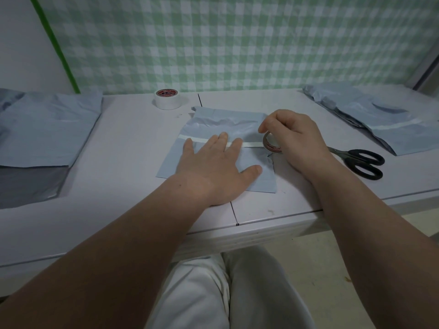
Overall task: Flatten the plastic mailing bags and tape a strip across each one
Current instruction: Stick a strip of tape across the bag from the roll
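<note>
Left hand (213,162) flat, fingers straight, pressing tape strip (199,139) onto mailing bag (251,160) on table (133,143); right hand (297,136) grips small tape roll (270,144) at strip's end.

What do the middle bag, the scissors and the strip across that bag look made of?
Bag: thin pale-blue plastic film, slight sheen, creased near its top. Scissors: greyish metal blades, glossy black handles, probably plastic. Strip: whitish matte tape, backing unclear.

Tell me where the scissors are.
In the head view, the scissors lie on the table, right side, just right of the right hand holding the tape roll.
</note>
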Action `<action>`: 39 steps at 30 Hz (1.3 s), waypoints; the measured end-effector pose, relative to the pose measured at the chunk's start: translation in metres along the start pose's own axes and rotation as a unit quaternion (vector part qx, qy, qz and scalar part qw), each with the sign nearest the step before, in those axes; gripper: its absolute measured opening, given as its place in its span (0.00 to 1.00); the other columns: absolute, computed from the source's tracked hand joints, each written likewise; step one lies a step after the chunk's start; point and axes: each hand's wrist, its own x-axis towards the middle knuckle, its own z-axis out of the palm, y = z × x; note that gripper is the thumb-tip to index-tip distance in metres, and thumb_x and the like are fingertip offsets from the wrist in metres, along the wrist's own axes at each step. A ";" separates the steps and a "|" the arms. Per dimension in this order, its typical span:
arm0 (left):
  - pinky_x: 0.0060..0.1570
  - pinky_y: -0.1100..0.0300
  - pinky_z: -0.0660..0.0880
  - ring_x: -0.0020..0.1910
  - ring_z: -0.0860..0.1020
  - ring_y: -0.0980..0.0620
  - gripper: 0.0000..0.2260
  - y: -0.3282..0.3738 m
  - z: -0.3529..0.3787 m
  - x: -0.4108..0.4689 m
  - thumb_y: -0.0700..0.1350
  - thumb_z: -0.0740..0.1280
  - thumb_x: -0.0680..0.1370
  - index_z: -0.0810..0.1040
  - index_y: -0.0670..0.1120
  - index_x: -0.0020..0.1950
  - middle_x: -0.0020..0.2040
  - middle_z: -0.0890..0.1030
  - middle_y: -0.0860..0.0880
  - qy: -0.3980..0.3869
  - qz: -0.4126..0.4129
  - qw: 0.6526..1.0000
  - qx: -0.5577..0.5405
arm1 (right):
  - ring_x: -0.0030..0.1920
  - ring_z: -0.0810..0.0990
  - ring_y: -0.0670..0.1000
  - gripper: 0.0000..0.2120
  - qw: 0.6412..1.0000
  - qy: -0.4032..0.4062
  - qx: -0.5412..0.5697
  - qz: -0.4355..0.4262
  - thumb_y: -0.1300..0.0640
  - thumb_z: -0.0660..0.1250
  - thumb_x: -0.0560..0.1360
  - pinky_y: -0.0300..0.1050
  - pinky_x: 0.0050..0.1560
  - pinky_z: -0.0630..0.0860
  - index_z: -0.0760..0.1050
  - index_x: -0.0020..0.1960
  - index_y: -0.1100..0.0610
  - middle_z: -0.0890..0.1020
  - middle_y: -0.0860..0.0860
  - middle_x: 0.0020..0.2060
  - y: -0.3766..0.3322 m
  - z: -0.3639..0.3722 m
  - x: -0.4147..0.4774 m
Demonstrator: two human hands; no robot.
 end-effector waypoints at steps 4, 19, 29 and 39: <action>0.72 0.40 0.36 0.77 0.39 0.53 0.33 0.000 0.000 -0.001 0.68 0.41 0.76 0.42 0.54 0.78 0.79 0.41 0.51 0.002 0.001 1.000 0.001 | 0.28 0.72 0.37 0.10 1.000 0.003 0.000 0.005 0.62 0.60 0.76 0.27 0.31 0.67 0.80 0.46 0.56 0.77 0.52 0.31 -0.001 0.001 0.000; 0.71 0.38 0.37 0.77 0.39 0.52 0.31 0.000 0.002 0.001 0.68 0.40 0.76 0.42 0.58 0.77 0.79 0.41 0.50 0.004 0.008 1.000 0.012 | 0.36 0.78 0.54 0.17 0.991 -0.033 -0.127 -0.036 0.62 0.58 0.73 0.53 0.45 0.78 0.76 0.54 0.45 0.78 0.56 0.30 -0.003 0.005 0.007; 0.70 0.35 0.38 0.77 0.41 0.48 0.26 0.003 -0.001 0.001 0.67 0.39 0.77 0.45 0.65 0.75 0.79 0.44 0.47 0.001 0.014 1.000 0.012 | 0.35 0.75 0.50 0.15 0.967 -0.053 -0.239 -0.076 0.60 0.58 0.75 0.45 0.38 0.69 0.74 0.58 0.46 0.75 0.48 0.32 -0.003 0.009 0.009; 0.72 0.37 0.40 0.77 0.43 0.49 0.25 0.013 -0.005 0.004 0.60 0.45 0.80 0.53 0.55 0.76 0.78 0.48 0.54 0.027 0.060 0.998 0.006 | 0.47 0.71 0.51 0.13 0.981 0.041 -0.182 -0.059 0.43 0.65 0.73 0.40 0.45 0.68 0.73 0.54 0.47 0.76 0.44 0.33 0.015 0.000 0.000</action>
